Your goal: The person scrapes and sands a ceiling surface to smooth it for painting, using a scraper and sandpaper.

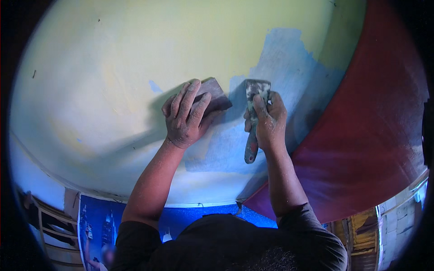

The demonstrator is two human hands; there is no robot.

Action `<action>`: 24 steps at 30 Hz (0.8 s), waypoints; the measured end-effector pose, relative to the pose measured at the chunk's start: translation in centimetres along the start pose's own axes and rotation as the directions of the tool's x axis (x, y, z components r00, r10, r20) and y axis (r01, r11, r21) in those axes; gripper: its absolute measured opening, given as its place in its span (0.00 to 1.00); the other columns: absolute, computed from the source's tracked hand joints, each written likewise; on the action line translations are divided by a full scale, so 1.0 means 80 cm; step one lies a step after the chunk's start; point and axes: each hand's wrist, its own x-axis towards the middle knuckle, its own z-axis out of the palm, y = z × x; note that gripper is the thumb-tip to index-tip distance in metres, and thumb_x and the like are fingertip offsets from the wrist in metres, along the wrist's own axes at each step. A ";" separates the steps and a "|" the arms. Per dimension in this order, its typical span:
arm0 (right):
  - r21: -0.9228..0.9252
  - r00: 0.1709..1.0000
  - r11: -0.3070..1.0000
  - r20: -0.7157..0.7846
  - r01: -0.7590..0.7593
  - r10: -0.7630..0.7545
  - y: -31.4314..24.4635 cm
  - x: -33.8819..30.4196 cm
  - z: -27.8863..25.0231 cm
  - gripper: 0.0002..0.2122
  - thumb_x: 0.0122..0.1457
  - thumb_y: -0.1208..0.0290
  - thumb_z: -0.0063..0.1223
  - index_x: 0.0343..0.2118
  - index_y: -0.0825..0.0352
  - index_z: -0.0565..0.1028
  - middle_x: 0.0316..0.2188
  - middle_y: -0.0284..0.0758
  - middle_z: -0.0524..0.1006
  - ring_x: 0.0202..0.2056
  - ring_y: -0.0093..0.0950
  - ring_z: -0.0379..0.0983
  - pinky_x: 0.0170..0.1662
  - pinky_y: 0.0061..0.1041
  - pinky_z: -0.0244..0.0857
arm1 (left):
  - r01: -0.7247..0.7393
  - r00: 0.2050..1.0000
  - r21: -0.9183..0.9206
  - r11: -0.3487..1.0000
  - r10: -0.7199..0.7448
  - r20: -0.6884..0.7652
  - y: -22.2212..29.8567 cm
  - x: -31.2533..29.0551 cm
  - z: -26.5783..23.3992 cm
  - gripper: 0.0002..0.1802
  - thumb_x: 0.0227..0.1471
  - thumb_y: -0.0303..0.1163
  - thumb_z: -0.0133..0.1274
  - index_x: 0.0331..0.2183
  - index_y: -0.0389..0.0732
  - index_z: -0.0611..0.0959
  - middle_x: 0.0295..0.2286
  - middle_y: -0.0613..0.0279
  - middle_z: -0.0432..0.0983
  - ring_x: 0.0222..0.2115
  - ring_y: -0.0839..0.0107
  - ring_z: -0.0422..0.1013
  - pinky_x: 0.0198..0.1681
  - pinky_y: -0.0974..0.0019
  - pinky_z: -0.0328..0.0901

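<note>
My left hand (185, 115) grips a dark, angular sanding block (212, 94), its dusty fingers spread over the block's side. The block is against or close to a pale yellow-green painted surface (194, 40). To the right, my right hand (270, 118) is closed round a putty knife (251, 147), thumb on its blade. The knife's wide, paint-smeared blade points up and its dark handle hangs down below my fingers. Behind both hands is a grey-blue bare patch (282, 58) with ragged edges, where the yellow paint is absent. Pale dust coats both hands and forearms.
A dark red sheet-like surface (361, 122) slopes along the right side. Low in view are a blue picture of a city skyline (106, 221), wooden shelving (58, 235) at left and yellowish boards (357, 235) at right. Part of a person (97, 263) appears at lower left.
</note>
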 end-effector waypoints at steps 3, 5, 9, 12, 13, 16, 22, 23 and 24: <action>-0.011 1.000 1.000 0.006 -0.009 0.009 -0.007 0.009 0.001 0.12 0.77 0.66 0.54 0.44 0.71 0.70 0.24 0.39 0.79 0.18 0.25 0.74 0.21 0.28 0.68 | -0.013 1.000 0.004 1.000 0.013 -0.006 -0.001 -0.002 0.000 0.31 0.57 0.53 0.72 0.57 0.49 0.84 0.65 0.50 0.75 0.64 0.53 0.70 0.65 0.51 0.58; 0.008 1.000 1.000 0.006 0.015 -0.016 -0.014 0.013 0.005 0.12 0.77 0.65 0.54 0.43 0.71 0.70 0.24 0.39 0.79 0.18 0.25 0.74 0.22 0.28 0.68 | 0.009 1.000 -0.007 1.000 -0.009 0.012 0.001 0.001 -0.006 0.31 0.58 0.53 0.71 0.56 0.48 0.84 0.64 0.51 0.76 0.64 0.53 0.70 0.65 0.52 0.58; -0.026 0.999 0.999 -0.004 0.037 -0.037 -0.008 0.004 0.002 0.11 0.77 0.66 0.54 0.44 0.70 0.72 0.25 0.38 0.79 0.19 0.24 0.73 0.23 0.25 0.66 | 0.001 1.000 0.012 1.000 -0.001 0.004 0.002 0.002 -0.005 0.31 0.58 0.53 0.71 0.56 0.48 0.85 0.64 0.51 0.76 0.64 0.54 0.70 0.65 0.52 0.58; -0.057 1.000 0.998 -0.009 0.000 -0.001 -0.010 0.001 0.001 0.11 0.77 0.66 0.54 0.44 0.71 0.72 0.26 0.38 0.79 0.19 0.24 0.73 0.23 0.25 0.66 | -0.008 1.000 0.003 1.000 0.008 -0.001 0.000 0.001 -0.002 0.31 0.58 0.54 0.71 0.56 0.48 0.85 0.64 0.51 0.76 0.64 0.54 0.70 0.65 0.52 0.58; -0.057 1.000 0.998 -0.008 -0.002 0.001 -0.015 0.005 0.003 0.11 0.77 0.66 0.54 0.44 0.71 0.72 0.26 0.38 0.79 0.19 0.24 0.73 0.23 0.25 0.66 | -0.008 1.000 0.009 1.000 0.008 0.000 0.000 0.000 -0.002 0.31 0.58 0.54 0.71 0.56 0.48 0.85 0.64 0.51 0.76 0.64 0.54 0.71 0.65 0.52 0.58; -0.016 0.999 0.999 0.001 0.039 -0.039 -0.023 0.019 0.005 0.11 0.77 0.65 0.54 0.45 0.70 0.73 0.25 0.38 0.79 0.19 0.24 0.73 0.23 0.25 0.66 | 0.001 1.000 -0.002 1.000 -0.001 -0.002 0.001 0.001 -0.002 0.31 0.57 0.54 0.71 0.56 0.48 0.85 0.64 0.51 0.76 0.64 0.54 0.71 0.65 0.52 0.58; -0.029 1.000 0.999 -0.012 -0.024 0.023 -0.005 -0.001 0.002 0.10 0.76 0.68 0.54 0.43 0.72 0.71 0.24 0.38 0.79 0.18 0.24 0.74 0.22 0.28 0.68 | -0.012 1.000 0.010 1.000 0.012 -0.013 0.000 0.001 -0.001 0.32 0.56 0.54 0.72 0.55 0.48 0.85 0.64 0.50 0.76 0.64 0.53 0.71 0.65 0.52 0.59; -0.029 1.000 0.999 -0.010 -0.023 0.023 -0.007 0.004 0.003 0.10 0.76 0.68 0.54 0.43 0.72 0.71 0.24 0.38 0.79 0.18 0.24 0.74 0.22 0.28 0.68 | -0.014 1.000 0.008 1.000 0.014 -0.018 -0.001 0.001 -0.001 0.32 0.56 0.53 0.73 0.55 0.48 0.85 0.64 0.50 0.76 0.64 0.53 0.71 0.64 0.52 0.59; -0.048 1.000 0.999 -0.005 0.019 -0.019 -0.018 0.010 0.005 0.10 0.77 0.68 0.54 0.43 0.71 0.71 0.24 0.38 0.79 0.18 0.24 0.74 0.22 0.28 0.68 | -0.014 1.000 0.004 1.000 0.014 -0.016 0.001 0.002 -0.002 0.32 0.56 0.53 0.73 0.55 0.48 0.85 0.64 0.50 0.76 0.64 0.53 0.71 0.64 0.52 0.59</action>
